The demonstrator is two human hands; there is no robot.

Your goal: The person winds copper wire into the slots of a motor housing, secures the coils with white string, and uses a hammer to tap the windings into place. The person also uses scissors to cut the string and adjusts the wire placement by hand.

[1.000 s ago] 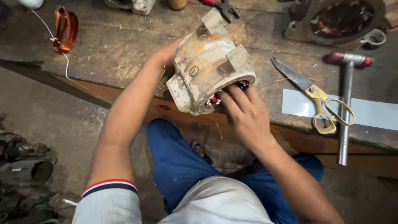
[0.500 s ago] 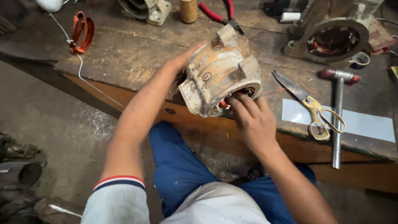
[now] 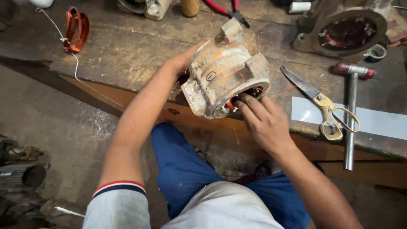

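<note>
A worn, paint-flaked metal motor housing [image 3: 222, 70] rests tilted at the front edge of the wooden workbench [image 3: 127, 51], its open end facing me. My left hand [image 3: 184, 63] grips its far left side and steadies it. The fingers of my right hand [image 3: 260, 121] reach into the open end, pinching the copper windings [image 3: 231, 104] inside. Thin copper strands stick out around the opening.
Brass-handled scissors [image 3: 324, 104] and a hammer [image 3: 352, 110] lie to the right on a white sheet [image 3: 381, 123]. Behind them stands another motor housing [image 3: 345, 32]. A copper wire coil [image 3: 75, 27] lies far left, pliers [image 3: 227, 10] at the back. Scrap parts [image 3: 21, 169] sit on the floor.
The view has shifted slightly, and the housing has tilted a little. My right fingers stay in the opening, working at the windings.
</note>
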